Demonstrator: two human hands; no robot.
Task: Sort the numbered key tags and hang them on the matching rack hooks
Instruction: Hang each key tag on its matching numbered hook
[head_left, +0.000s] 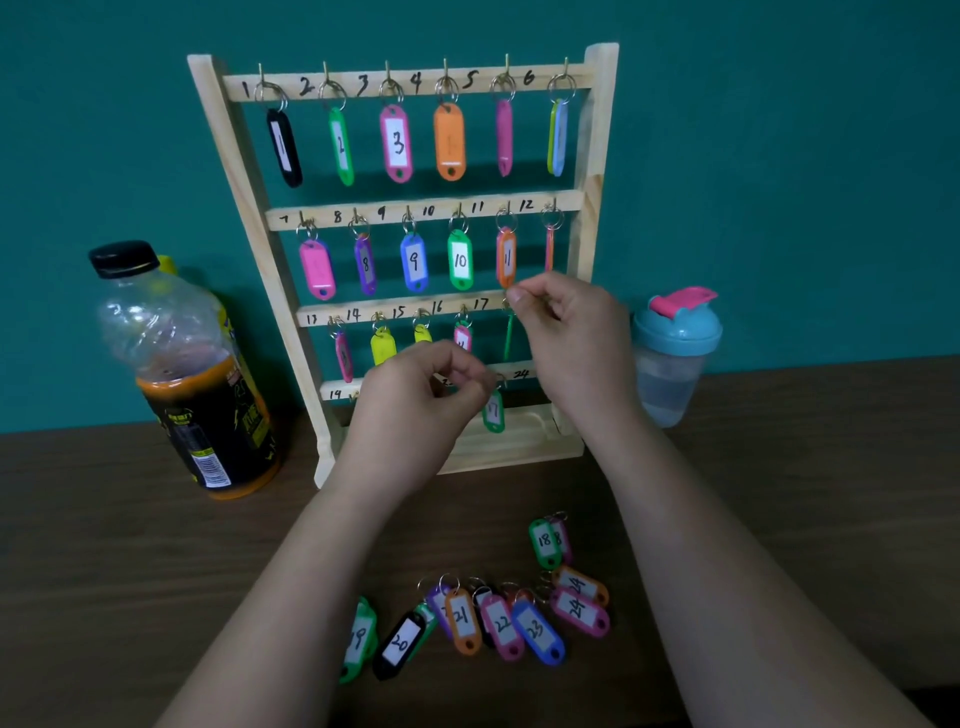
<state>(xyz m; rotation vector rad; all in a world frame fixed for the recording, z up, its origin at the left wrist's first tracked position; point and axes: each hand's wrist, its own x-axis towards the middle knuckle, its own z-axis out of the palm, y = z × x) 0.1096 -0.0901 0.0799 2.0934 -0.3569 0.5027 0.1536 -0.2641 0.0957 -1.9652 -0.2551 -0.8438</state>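
A brown wood-grain table (156, 545) runs along a plain teal wall (779, 156). The wooden rack (514, 444) stands on the table, back against the wall, with four numbered rails. The top two rails are full, with tags 1 to 12 on their hooks. The third rail carries tags from 13 onward.

On the table to the left of the rack stands a bottle (192, 374) with a black cap, part full of dark orange liquid. To the right is a blue shaker (672, 353) with a pink flap.

The right hand (566, 332) is raised to the third rail past the 17 mark, thumb and forefinger pinching the top of a green tag (508, 338) that hangs edge-on. The left hand (415, 400) is at the bottom rail with its fingers curled. Tag 17 (493, 413) hangs just beside its fingertips; whether the hand grips it cannot be told.

The loose tags (498, 618), 18 to 24, lie near the table's front edge between the forearms.
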